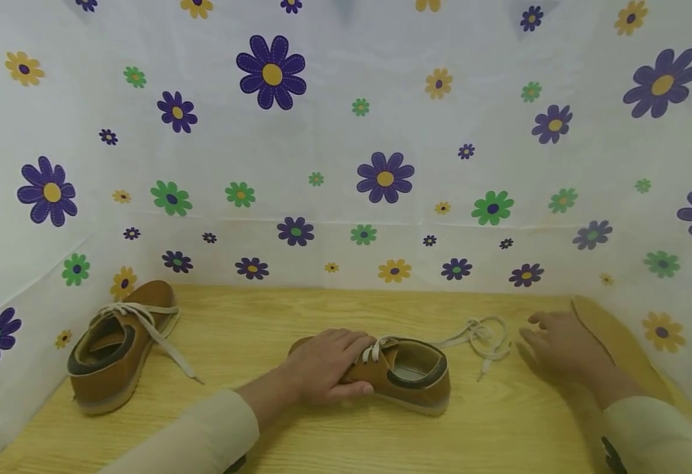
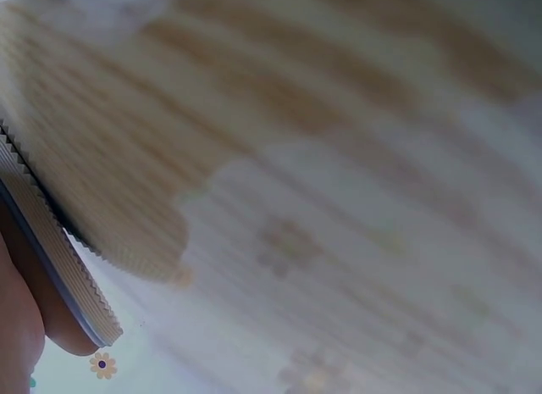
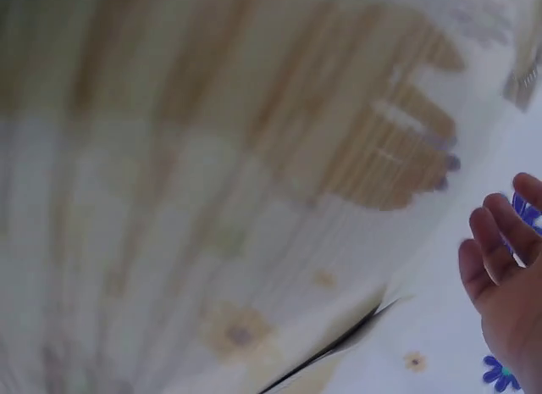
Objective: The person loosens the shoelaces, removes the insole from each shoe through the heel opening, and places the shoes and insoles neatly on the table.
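Note:
A brown lace-up shoe (image 1: 434,395) lies sideways on the table, toe to the left and heel to the right. My left hand (image 1: 328,365) grips its front part, fingers over the top and thumb along the near side, hiding most of the toe. The ridged sole (image 2: 63,250) shows beside that hand in the left wrist view. From the shoe a loose cream lace (image 1: 490,339) trails to the right in loops. My right hand (image 1: 565,345) holds nothing, its fingers loosely bent between the lace and a flat tan insole (image 1: 618,332).
A matching brown shoe (image 1: 108,385) stands at the left of the wooden table (image 1: 245,434), laces tied in a bow with one end hanging to the table. A flower-patterned white sheet (image 1: 334,138) encloses the back and sides.

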`<action>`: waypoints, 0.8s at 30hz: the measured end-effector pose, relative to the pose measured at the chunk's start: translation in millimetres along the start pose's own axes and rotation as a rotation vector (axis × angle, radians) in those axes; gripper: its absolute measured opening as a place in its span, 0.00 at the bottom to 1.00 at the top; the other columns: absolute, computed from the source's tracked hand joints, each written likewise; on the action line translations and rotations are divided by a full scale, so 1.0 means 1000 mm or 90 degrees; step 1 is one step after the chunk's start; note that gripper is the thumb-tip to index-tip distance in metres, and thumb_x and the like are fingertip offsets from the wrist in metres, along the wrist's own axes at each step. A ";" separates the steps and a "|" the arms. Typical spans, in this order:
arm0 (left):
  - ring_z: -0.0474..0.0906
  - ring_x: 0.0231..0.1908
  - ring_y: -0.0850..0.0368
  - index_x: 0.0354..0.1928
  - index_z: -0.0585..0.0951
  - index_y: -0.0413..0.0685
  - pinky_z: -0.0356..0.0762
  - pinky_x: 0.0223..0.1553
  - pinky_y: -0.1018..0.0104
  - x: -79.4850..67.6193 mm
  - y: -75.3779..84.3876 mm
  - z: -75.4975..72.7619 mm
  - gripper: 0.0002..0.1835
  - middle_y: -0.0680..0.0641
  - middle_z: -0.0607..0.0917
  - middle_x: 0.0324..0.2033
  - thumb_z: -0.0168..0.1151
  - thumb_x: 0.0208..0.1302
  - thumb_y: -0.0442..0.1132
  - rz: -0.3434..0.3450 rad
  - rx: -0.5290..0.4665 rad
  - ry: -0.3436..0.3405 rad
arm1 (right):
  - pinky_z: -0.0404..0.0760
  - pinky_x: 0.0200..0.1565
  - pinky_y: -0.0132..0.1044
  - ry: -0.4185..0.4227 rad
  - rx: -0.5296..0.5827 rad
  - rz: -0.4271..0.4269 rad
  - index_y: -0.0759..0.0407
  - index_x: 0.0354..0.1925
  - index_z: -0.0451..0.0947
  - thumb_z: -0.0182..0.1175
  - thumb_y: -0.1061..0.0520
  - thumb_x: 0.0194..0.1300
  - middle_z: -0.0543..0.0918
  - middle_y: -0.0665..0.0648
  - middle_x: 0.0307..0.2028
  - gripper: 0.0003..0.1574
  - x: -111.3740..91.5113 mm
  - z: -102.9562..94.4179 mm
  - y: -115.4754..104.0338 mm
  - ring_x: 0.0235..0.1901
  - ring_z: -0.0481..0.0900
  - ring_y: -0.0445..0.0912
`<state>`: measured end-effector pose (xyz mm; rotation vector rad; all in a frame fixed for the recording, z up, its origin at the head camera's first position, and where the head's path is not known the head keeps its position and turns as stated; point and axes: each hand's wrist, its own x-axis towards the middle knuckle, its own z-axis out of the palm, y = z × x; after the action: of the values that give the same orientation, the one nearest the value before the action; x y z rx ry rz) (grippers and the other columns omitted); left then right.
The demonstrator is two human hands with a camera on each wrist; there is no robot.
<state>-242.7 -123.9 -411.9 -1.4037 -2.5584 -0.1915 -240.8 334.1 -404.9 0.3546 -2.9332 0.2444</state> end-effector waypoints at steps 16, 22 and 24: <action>0.72 0.65 0.52 0.73 0.64 0.49 0.69 0.68 0.53 -0.001 -0.001 -0.002 0.40 0.48 0.75 0.66 0.41 0.72 0.70 0.013 0.009 0.012 | 0.59 0.55 0.81 -0.045 0.153 -0.101 0.60 0.74 0.59 0.74 0.35 0.49 0.64 0.74 0.69 0.63 0.011 0.013 -0.013 0.64 0.63 0.77; 0.71 0.66 0.52 0.73 0.64 0.49 0.67 0.69 0.54 -0.002 -0.001 0.000 0.40 0.48 0.75 0.66 0.40 0.72 0.70 0.009 0.006 0.005 | 0.63 0.58 0.77 -0.037 0.136 -0.138 0.59 0.72 0.63 0.75 0.33 0.48 0.69 0.71 0.67 0.62 0.019 0.018 -0.020 0.63 0.66 0.74; 0.71 0.66 0.52 0.73 0.64 0.49 0.67 0.69 0.54 -0.002 -0.001 0.001 0.40 0.48 0.75 0.66 0.40 0.72 0.70 0.005 0.007 0.003 | 0.64 0.59 0.75 -0.042 0.131 -0.144 0.57 0.73 0.64 0.74 0.32 0.48 0.71 0.71 0.65 0.62 0.022 0.019 -0.026 0.62 0.68 0.73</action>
<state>-243.0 -126.0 -413.4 -1.4077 -2.5459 -0.1793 -258.6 301.3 -415.2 0.7317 -2.9036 0.5125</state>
